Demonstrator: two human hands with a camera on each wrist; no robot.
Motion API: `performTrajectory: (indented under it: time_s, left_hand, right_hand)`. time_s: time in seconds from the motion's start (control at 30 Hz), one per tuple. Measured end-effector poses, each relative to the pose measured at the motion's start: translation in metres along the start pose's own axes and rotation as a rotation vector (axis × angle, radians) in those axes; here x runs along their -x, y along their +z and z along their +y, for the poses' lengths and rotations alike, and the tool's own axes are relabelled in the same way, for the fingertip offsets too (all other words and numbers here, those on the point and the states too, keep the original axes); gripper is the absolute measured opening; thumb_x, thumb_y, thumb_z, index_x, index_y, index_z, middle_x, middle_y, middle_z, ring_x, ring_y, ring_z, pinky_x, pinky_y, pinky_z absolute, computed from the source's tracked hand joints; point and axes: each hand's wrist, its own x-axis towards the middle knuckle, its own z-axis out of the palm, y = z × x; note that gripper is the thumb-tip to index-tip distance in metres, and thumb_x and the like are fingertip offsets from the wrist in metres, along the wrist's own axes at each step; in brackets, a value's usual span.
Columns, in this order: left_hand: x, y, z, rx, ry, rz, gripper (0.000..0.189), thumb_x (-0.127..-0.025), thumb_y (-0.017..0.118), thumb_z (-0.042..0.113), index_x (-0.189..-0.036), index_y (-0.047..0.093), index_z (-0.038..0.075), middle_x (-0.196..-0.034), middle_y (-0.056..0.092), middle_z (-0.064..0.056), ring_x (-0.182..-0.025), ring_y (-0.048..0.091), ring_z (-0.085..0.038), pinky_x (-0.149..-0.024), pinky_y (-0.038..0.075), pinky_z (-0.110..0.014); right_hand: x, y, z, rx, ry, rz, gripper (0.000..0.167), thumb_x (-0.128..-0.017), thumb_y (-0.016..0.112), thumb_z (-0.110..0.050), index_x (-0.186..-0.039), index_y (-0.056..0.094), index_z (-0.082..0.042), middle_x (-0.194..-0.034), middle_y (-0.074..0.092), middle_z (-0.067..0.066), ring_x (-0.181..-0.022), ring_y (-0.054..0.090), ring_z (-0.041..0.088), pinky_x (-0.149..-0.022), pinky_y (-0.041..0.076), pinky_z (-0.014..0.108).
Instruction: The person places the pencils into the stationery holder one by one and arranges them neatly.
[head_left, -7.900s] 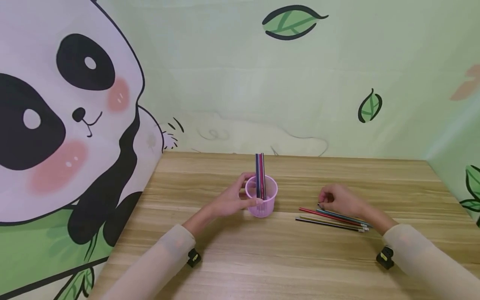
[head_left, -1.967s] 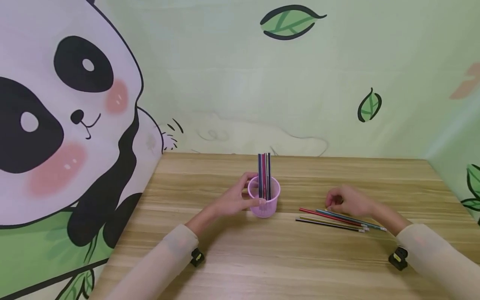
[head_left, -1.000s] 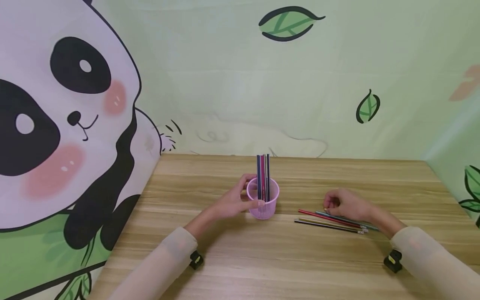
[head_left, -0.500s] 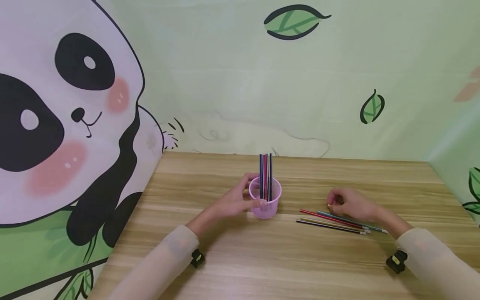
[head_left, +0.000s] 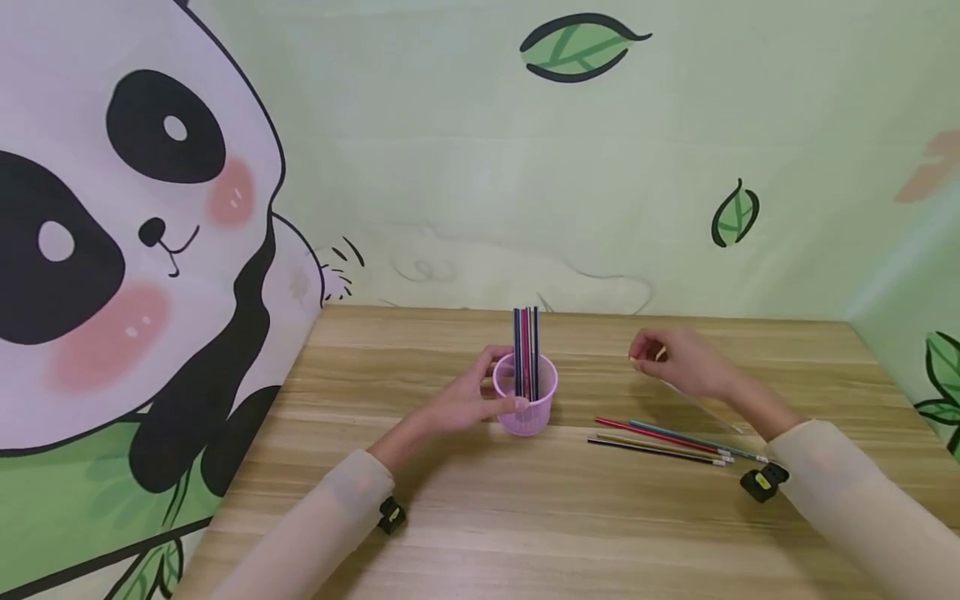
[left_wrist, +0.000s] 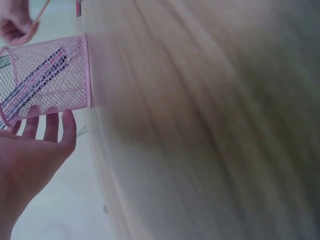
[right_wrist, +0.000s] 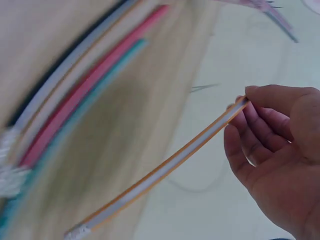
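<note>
Pink mesh is seen in the round, open-topped cup (head_left: 534, 421) near the centre of the head view, set upright on the wood-grained table (head_left: 562, 533). The cup is gripped by the left hand (head_left: 465, 404), whose thumb is laid on the near side and whose fingers are bent round the left and far side. A bundle of slim dark-blue, pink and pale pencils (head_left: 527, 354) is already stood inside; their exact number cannot be told. To the right of centre, a slim orange pencil with a pale stripe (right_wrist: 162, 172) is pinched by the right hand (head_left: 690, 362), well apart from the cup. Below that hand, a red pencil (head_left: 660, 435), a blue-green pencil (head_left: 693, 439), a gold pencil (head_left: 663, 446) and a black pencil (head_left: 652, 451) are left lying on the table, their pale ends turned right.

In the left wrist view, the cup is shown sideways at the upper left, the bundle slanted within it and the left fingertips pressed to the mesh. The right hand and its pencil are partly shown, blurred, in the top left corner.

In the right wrist view, one end of the orange pencil is nipped between thumb and fingertips at the right, and its other end is slanted to the lower left. The four loose pencils are blurred at the upper left. The work is judged well advanced: one pencil is in hand and four are not yet taken up.
</note>
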Motion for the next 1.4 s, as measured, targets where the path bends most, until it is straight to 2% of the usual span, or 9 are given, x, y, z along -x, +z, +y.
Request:
performTrajectory:
  time_s: [0.27,0.7,0.83,1.0,1.23,1.4]
  left_hand:
    - [0.001,-0.001,-0.002,-0.010,-0.022,0.010,0.078,-0.095,0.081,0.032,-0.157,0.034,0.025,-0.155,0.046,-0.006,-0.139,0.051,-0.029,-0.112,0.050,-0.047]
    - [0.000,0.000,-0.004,-0.006,-0.024,-0.003,0.079,-0.095,0.081,0.034,-0.157,0.034,0.027,-0.153,0.048,-0.008,-0.139,0.053,-0.034,-0.110,0.051,-0.050]
    - [0.000,0.002,-0.001,-0.004,-0.022,0.001,0.078,-0.095,0.081,0.032,-0.157,0.034,0.026,-0.154,0.046,-0.007,-0.139,0.052,-0.033,-0.110,0.052,-0.048]
    - [0.000,0.002,0.002,-0.009,-0.001,0.008,0.077,-0.095,0.081,0.027,-0.157,0.034,0.022,-0.154,0.045,-0.007,-0.140,0.051,-0.030,-0.112,0.050,-0.046]
    - [0.000,0.003,0.001,0.005,-0.011,0.008,0.078,-0.095,0.081,0.027,-0.157,0.034,0.022,-0.154,0.046,-0.008,-0.139,0.052,-0.031,-0.111,0.051,-0.046]
    - [0.001,0.003,0.001,0.016,-0.014,0.010,0.079,-0.095,0.081,0.027,-0.158,0.033,0.021,-0.155,0.045,-0.009,-0.138,0.053,-0.033,-0.111,0.051,-0.047]
  right_hand:
    - [-0.024,-0.018,-0.038,-0.011,-0.028,0.165,0.004,-0.099,0.073,-0.004,-0.103,0.072,-0.003,-0.094,0.071,0.005,-0.089,0.065,0.021,-0.078,0.059,0.031]
    - [-0.040,-0.027,-0.072,-0.104,-0.095,0.292,0.008,-0.101,0.074,-0.010,-0.107,0.072,-0.005,-0.095,0.073,0.007,-0.086,0.067,0.021,-0.075,0.053,0.016]
    - [-0.044,-0.028,-0.084,-0.149,-0.114,0.328,0.012,-0.101,0.074,-0.012,-0.109,0.073,-0.004,-0.097,0.074,0.008,-0.087,0.067,0.020,-0.075,0.053,0.015]
    - [-0.052,-0.032,-0.098,-0.244,-0.135,0.353,0.012,-0.101,0.074,-0.012,-0.108,0.072,-0.003,-0.101,0.073,0.009,-0.091,0.069,0.019,-0.081,0.056,0.019]
    - [-0.060,-0.036,-0.111,-0.345,-0.169,0.368,0.012,-0.102,0.072,-0.011,-0.108,0.071,-0.001,-0.097,0.071,0.010,-0.086,0.064,0.022,-0.076,0.055,0.023]
    - [-0.066,-0.035,-0.118,-0.447,-0.193,0.396,0.012,-0.101,0.072,-0.009,-0.108,0.070,0.000,-0.097,0.071,0.010,-0.086,0.067,0.022,-0.077,0.057,0.023]
